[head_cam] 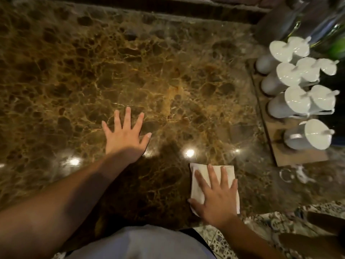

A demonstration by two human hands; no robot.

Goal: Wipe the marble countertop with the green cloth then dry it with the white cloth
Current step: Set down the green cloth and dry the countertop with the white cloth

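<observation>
The brown marble countertop (149, 71) fills most of the view, glossy with light reflections. A folded white cloth (200, 176) lies flat near the counter's front edge on the right. My right hand (214, 195) presses flat on top of it, fingers spread. My left hand (125, 133) rests flat on the bare marble further in and to the left, fingers apart, holding nothing. No green cloth is in view.
A wooden board (302, 157) at the right edge carries several white lidded cups (291, 105). Glass bottles (321, 21) stand at the back right corner. A dark ledge (168, 6) runs along the far side. Patterned floor tiles (270, 227) show at the bottom right.
</observation>
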